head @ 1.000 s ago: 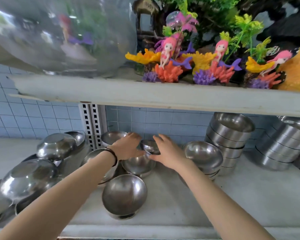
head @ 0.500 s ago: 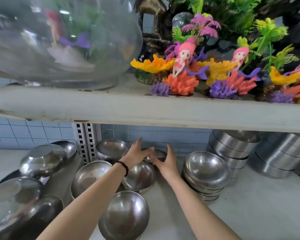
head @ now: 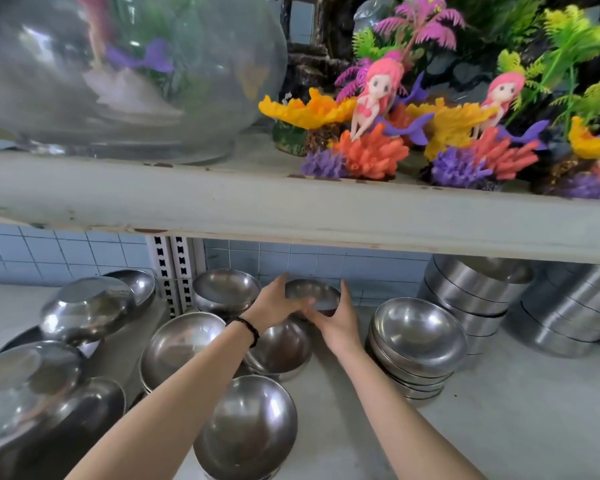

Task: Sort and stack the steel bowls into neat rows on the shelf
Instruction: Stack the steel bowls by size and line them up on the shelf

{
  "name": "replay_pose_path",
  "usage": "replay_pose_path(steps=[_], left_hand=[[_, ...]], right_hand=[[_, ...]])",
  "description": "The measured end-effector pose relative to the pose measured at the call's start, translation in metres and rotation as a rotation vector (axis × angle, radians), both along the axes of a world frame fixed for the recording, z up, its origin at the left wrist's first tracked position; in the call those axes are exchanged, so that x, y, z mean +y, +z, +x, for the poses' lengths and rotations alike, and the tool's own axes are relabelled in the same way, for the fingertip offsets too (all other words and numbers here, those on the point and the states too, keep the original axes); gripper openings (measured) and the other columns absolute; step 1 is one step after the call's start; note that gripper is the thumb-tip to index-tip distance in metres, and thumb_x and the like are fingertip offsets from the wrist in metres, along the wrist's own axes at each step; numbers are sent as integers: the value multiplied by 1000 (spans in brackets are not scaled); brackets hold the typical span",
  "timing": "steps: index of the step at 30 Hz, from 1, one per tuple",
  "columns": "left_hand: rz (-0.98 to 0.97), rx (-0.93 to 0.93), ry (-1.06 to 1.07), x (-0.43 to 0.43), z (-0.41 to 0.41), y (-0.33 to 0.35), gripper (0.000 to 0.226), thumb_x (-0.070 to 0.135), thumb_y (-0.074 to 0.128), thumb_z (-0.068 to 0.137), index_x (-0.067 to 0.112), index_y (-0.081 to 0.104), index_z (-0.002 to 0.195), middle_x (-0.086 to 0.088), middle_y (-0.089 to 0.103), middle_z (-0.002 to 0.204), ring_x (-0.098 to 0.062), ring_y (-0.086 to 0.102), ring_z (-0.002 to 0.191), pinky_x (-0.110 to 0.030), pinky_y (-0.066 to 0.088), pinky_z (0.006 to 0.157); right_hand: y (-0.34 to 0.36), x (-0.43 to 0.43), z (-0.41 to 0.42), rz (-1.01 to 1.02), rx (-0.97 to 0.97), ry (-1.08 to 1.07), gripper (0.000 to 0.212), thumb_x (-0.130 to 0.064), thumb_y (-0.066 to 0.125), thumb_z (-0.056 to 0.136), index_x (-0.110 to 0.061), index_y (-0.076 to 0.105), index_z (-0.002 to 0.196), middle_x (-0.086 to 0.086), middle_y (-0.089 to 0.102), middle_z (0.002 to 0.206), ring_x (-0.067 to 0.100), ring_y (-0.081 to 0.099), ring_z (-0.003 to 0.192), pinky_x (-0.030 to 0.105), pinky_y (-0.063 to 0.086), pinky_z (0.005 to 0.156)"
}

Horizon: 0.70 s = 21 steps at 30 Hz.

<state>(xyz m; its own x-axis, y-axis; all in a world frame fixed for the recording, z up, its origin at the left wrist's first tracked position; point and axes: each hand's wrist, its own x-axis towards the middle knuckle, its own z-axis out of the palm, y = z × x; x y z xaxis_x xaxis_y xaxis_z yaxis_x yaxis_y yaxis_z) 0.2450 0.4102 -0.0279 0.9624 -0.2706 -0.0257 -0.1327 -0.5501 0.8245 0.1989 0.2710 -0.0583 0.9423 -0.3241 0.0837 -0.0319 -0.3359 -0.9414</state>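
Steel bowl [head: 317, 293] looked light, stiff, kinda slick. Left hand [head: 274, 304] and right hand [head: 340, 322] gripped its rim either side.

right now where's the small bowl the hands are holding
Head view, centre: the small bowl is near the tiled wall, held between left hand and right hand.

Our left hand [head: 276, 304] and right hand [head: 342, 322] grip a bowl [head: 317, 292] near the tiled wall [head: 326, 263], left of a stack [head: 418, 344].
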Motion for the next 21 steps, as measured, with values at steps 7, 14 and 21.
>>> replay_pose_path(steps=[7, 14, 21], left_hand=[[-168, -176, 66, 27, -28, 45, 92, 39, 75, 78, 14, 24, 150, -6, 42, 148, -20, 42, 133, -31, 35, 106], [-334, -345, 80, 50, -72, 94, 38, 29, 73, 81, 24, 53, 113, 18, 59, 109, -1, 59, 102, -5, 47, 77], [-404, -320, -33, 31, -107, 107, 66, 32, 72, 82, 25, 41, 140, 15, 54, 123, 10, 56, 102, -6, 45, 76]], right_hand=[[47, 17, -22, -80, -192, 57, 106, -42, 80, 76, -20, 13, 156, 2, 25, 161, 15, 26, 146, 10, 25, 104], [103, 34, -66, -56, -461, 105, 89, -45, 83, 72, -31, 34, 145, -15, 50, 139, -4, 47, 122, 4, 36, 95], [130, -9, -111, -125, -470, 95, 93, -68, 76, 62, -35, 36, 139, -30, 59, 109, -19, 55, 96, -3, 38, 74]])
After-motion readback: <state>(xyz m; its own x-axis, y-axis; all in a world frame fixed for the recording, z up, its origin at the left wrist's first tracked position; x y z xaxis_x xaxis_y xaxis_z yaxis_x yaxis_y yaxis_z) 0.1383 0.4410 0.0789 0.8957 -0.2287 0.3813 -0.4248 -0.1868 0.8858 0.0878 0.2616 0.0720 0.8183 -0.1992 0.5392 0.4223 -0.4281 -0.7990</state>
